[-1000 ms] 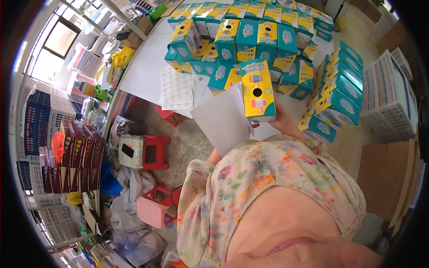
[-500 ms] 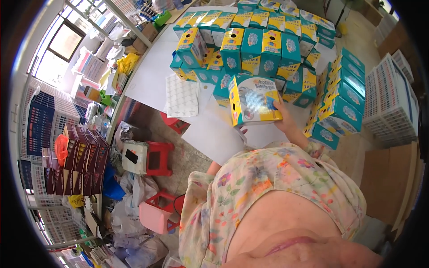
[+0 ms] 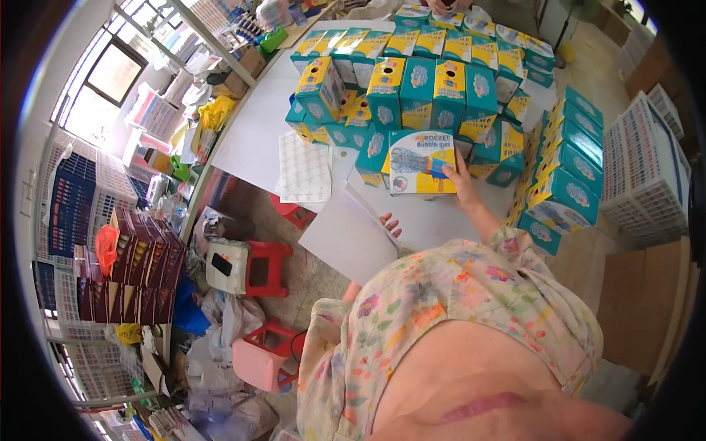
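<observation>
white-yellow box (image 3: pixel 421 165) is gripped at right side by right hand (image 3: pixel 462 184), near front edge of bench (image 3: pixel 246 147); white sheets (image 3: pixel 349 235) are held in left hand (image 3: pixel 390 224). light pressure is advised, corners kept uncrushed, sheets flat.

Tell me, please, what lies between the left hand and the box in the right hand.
Only bare white tabletop shows between the left hand and that box, in the head view.
</observation>
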{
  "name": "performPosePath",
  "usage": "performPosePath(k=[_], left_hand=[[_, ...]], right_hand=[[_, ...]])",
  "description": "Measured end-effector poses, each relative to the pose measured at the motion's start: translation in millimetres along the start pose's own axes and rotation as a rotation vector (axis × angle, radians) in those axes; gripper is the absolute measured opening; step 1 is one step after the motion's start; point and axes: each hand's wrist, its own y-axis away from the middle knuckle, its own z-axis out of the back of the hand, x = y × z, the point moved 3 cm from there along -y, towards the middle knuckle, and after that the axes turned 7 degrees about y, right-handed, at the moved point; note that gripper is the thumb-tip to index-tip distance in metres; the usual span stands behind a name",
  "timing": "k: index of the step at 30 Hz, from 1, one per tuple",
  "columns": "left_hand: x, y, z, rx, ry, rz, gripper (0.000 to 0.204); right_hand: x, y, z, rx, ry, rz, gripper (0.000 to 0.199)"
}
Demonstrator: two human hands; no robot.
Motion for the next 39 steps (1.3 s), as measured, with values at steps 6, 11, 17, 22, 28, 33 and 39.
performPosePath(k=[6,11,17,22,28,33,39], left_hand=[[-2,9,-35,-0.141,-0.104,0.141,0.041],[2,8,-26,-0.101,-0.102,0.199,0.042],[2,8,-43,-0.102,-0.165,0.283,0.041],[11,5,-32,0.108,-0.098,0.23,0.043],[-27,-3,-38,0.227,-0.587,-0.303,0.029],[-110,3,-139,-0.067,-1.586,-0.72,0.011],[-101,14,-221,0.251,-2.117,-1.271,0.005]], right_hand=[[-4,-1,1,-0.018,0.01,-0.011,0.072],[-4,-2,-6,-0.04,0.0,-0.002,0.071],[-15,-17,0,-0.117,-0.044,-0.069,0.074],[-11,-23,-2,-0.111,-0.026,-0.127,0.075],[-13,-12,20,-0.368,0.674,0.171,0.057],[76,16,-4,-0.068,0.206,0.061,0.035],[141,31,-24,0.042,0.369,0.246,0.037]])
